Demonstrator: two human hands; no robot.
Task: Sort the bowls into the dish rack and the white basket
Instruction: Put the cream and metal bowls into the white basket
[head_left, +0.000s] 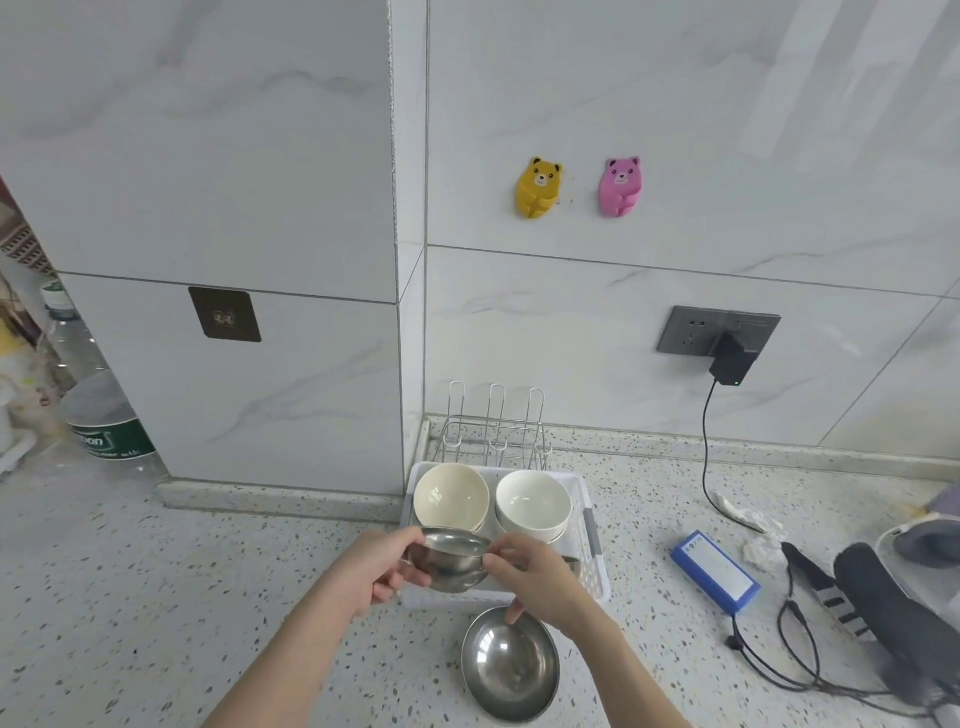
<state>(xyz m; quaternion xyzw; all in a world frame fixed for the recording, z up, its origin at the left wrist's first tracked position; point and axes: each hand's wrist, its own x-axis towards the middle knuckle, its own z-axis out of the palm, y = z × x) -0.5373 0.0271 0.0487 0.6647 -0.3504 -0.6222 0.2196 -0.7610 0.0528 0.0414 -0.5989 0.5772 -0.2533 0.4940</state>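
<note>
A: Above the near edge of the white slatted plastic basket (592, 540), both hands hold 1 shiny round steel bowl (451, 564); left hand (376, 569) curls under its side, right hand (530, 577) pinches the rim.

B: So, mid-sort. The basket has 2 stacks of pale ceramic bowls (492, 501), the bare wire dish rack (493, 431) sits behind.

A: Probably steel goes over them into the rack; a second steel bowl (511, 667) waits on the speckled counter (156, 597)

Plastic bottle (101, 415), far left: green label, white lettering partly legible as "oon"; smaller print beneath too small to read. Blue box (716, 570) on counter: white label, text illegible.
</note>
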